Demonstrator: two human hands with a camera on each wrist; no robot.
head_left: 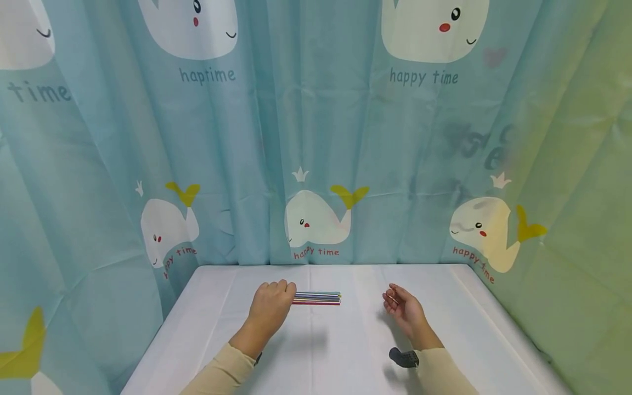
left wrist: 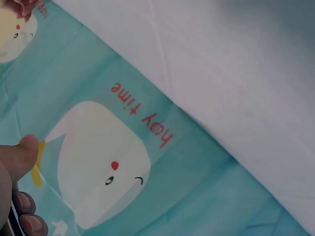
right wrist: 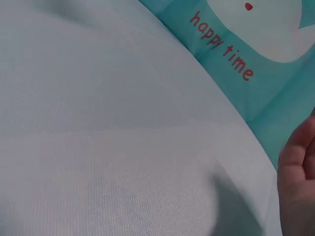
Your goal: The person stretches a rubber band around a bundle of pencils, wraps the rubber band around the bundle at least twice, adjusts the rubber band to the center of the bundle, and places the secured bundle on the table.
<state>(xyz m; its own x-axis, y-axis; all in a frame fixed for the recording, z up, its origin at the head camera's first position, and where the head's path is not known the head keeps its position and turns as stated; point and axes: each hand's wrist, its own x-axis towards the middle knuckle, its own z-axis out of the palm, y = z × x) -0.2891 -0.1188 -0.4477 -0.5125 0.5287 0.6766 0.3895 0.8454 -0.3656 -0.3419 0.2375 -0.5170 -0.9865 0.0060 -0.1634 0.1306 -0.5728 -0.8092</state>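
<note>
My left hand (head_left: 270, 305) grips a bundle of thin coloured sticks (head_left: 317, 298) with its fingers curled round one end. The sticks point right, roughly level above the table, in red, blue, green and pale tones; their exact kind is too small to tell. In the left wrist view, the left hand (left wrist: 22, 189) shows at the lower left edge, with a dark sliver of the sticks under its fingers. To the right of the bundle and apart from it, my right hand (head_left: 406, 311) hovers with loosely bent fingers and holds nothing that I can make out.
A white-covered table (head_left: 345, 340) lies under both hands. Behind it hangs a blue-green curtain (head_left: 257, 137) printed with whales, and a greenish curtain side (head_left: 582, 230) runs along the right. A black strap piece (head_left: 404, 358) sits by the right wrist.
</note>
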